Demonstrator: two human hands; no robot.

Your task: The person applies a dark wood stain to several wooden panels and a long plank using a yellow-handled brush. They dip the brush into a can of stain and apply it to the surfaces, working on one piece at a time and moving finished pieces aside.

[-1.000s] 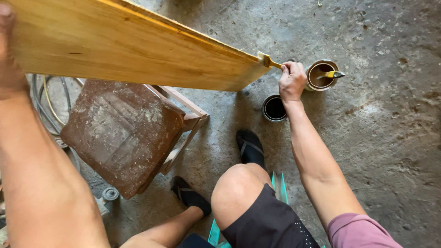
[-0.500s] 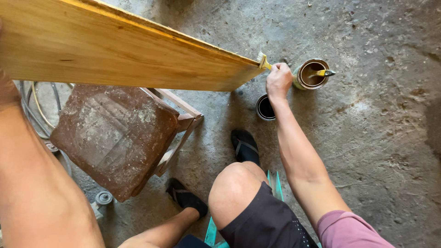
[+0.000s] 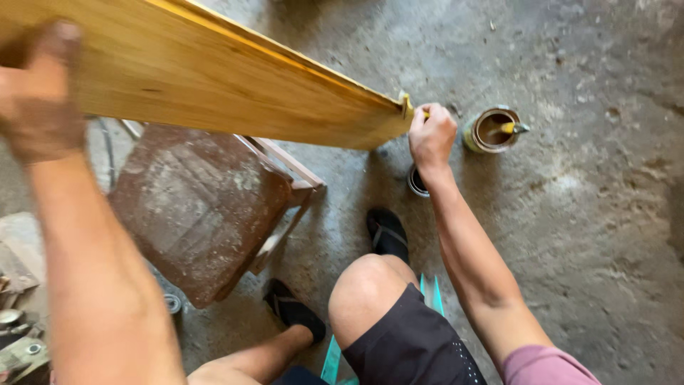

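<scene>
Across the worn stool [image 3: 199, 207], a long yellow-stained plank [image 3: 214, 85] rests on edge, slanting from upper left toward the floor cans

Left hand [image 3: 43, 93]: fingers pressed flat on the plank's broad face near its far-left end, steadying it; blurred, so grip detail is unclear

Right hand [image 3: 431, 135]: fingers curled tight round a yellow-handled brush [image 3: 407, 105], bristles touching the plank's right end edge

Open tin of brown finish [image 3: 493, 130] stands on the concrete floor [image 3: 591, 228] just right of that hand, a second brush resting across its rim. Smaller dark can [image 3: 417, 182] sits below the wrist

Handling judgement: plank looks stiff, fairly light for one hand to steady, but long and prone to tipping off the stool. Coated faces likely wet and slippery; hold by a dry stretch, supporting near the middle
</scene>
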